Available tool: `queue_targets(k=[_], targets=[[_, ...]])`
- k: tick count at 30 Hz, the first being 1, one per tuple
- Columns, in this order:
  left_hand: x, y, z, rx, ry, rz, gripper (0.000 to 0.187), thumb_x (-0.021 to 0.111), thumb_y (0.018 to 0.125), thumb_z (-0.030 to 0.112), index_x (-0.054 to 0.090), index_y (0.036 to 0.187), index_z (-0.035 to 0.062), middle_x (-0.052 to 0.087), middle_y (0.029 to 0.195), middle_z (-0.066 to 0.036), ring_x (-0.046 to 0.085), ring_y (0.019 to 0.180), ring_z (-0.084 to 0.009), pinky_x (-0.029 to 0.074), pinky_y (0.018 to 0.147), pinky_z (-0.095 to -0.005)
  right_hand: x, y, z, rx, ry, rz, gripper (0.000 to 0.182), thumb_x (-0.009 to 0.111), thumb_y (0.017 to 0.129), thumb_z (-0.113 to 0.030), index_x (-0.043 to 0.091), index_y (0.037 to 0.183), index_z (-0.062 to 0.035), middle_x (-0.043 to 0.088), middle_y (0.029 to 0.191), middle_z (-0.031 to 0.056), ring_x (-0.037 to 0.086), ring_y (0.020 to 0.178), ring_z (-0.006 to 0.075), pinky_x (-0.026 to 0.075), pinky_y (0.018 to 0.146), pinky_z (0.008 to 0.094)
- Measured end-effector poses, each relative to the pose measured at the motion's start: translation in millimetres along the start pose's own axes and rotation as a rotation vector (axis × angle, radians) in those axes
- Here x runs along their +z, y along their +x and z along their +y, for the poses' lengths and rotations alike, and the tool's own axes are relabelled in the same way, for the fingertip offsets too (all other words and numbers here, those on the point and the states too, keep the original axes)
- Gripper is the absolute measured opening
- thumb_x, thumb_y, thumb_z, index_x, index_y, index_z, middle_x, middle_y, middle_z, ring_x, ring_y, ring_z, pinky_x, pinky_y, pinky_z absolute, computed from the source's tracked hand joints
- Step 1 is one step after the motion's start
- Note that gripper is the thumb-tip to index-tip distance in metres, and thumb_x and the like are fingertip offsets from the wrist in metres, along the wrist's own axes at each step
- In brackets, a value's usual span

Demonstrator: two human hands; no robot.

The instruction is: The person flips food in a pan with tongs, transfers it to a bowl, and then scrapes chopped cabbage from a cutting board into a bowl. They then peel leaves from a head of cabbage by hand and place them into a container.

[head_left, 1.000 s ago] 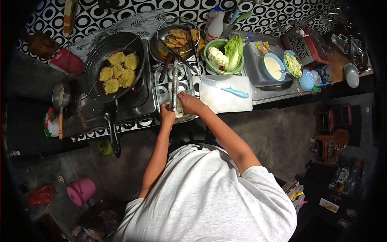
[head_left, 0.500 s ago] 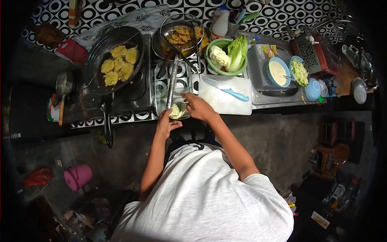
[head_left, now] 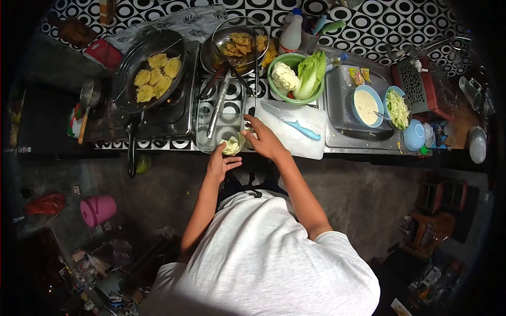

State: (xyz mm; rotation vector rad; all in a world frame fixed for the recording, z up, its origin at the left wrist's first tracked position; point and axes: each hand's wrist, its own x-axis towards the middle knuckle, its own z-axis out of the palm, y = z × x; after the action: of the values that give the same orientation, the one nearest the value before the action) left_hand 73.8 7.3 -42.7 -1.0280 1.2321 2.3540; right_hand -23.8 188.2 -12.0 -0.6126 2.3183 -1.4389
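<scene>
My left hand (head_left: pixel 217 164) cups a pale yellowish-green vegetable piece (head_left: pixel 231 146), which looks like cauliflower, with the thumb at its side and the fingers under it. Beside it, my right hand (head_left: pixel 263 138) is open with spread fingers, between the piece and the white cutting board (head_left: pixel 274 142). Just beyond the piece lies a clear, see-through container (head_left: pixel 203 138), with metal tongs (head_left: pixel 219 105) reaching over it. A knife with a blue handle (head_left: pixel 303 130) rests on the board. Behind the board, a green bowl (head_left: pixel 274 92) holds cauliflower (head_left: pixel 284 78) and leafy greens (head_left: pixel 310 73).
On the left stove, a black pan (head_left: pixel 126 89) holds several yellow fritters (head_left: pixel 158 76). Browned fried pieces (head_left: pixel 237 46) sit in a rear strainer. To the right are a bowl of pale batter (head_left: pixel 365 107), a bowl of shredded greens (head_left: pixel 396 108) and a metal sink (head_left: pixel 337 139).
My right fingers have spread and drawn back from the vegetable piece. My left hand still holds the piece at nearly the same spot. The camera view has shifted slightly.
</scene>
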Motion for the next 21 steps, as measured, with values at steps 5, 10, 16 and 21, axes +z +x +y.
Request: queue_targets(k=[5, 10, 16, 21], targets=[[5, 1, 3, -0.011, 0.007, 0.016, 0.046, 0.043, 0.100, 0.039, 0.052, 0.122, 0.0004, 0.061, 0.100, -0.017, 0.065, 0.090, -0.0338, 0.057, 0.082, -0.0503, -14, 2, -12, -0.147, -0.029, -0.048, 0.053, 0.057, 0.094, -0.026, 0.045, 0.140, -0.0039, 0.054, 0.133, 0.0213, 0.056, 0.118, 0.0383, 0.045, 0.100, 0.0411], [8, -2, 19, -0.066, -0.034, -0.067, 0.047, 0.029, 0.102, 0.037, 0.056, 0.118, 0.0012, 0.062, 0.095, -0.014, 0.066, 0.089, -0.0331, 0.056, 0.086, -0.0522, -12, 12, -7, -0.300, -0.046, -0.040, 0.054, 0.060, 0.088, -0.021, 0.046, 0.138, -0.0042, 0.055, 0.130, 0.0218, 0.055, 0.116, 0.0413, 0.044, 0.101, 0.0416], [-5, 5, 17, -0.120, -0.015, -0.175, 0.045, 0.029, 0.101, 0.036, 0.056, 0.114, 0.0029, 0.063, 0.092, -0.011, 0.066, 0.092, -0.0319, 0.054, 0.087, -0.0530, 0, 10, -13, -0.080, -0.163, -0.053, 0.070, 0.063, 0.083, -0.016, 0.035, 0.146, -0.0039, 0.049, 0.139, 0.0253, 0.050, 0.126, 0.0411, 0.042, 0.104, 0.0416], [-14, 12, 14, -0.132, 0.009, -0.251, 0.048, 0.031, 0.101, 0.043, 0.057, 0.116, 0.0050, 0.064, 0.096, -0.011, 0.066, 0.095, -0.0291, 0.053, 0.089, -0.0521, -1, -14, -31, -0.111, -0.164, -0.119, 0.078, 0.068, 0.081, -0.015, 0.030, 0.149, -0.0030, 0.045, 0.143, 0.0252, 0.051, 0.126, 0.0393, 0.044, 0.104, 0.0422]])
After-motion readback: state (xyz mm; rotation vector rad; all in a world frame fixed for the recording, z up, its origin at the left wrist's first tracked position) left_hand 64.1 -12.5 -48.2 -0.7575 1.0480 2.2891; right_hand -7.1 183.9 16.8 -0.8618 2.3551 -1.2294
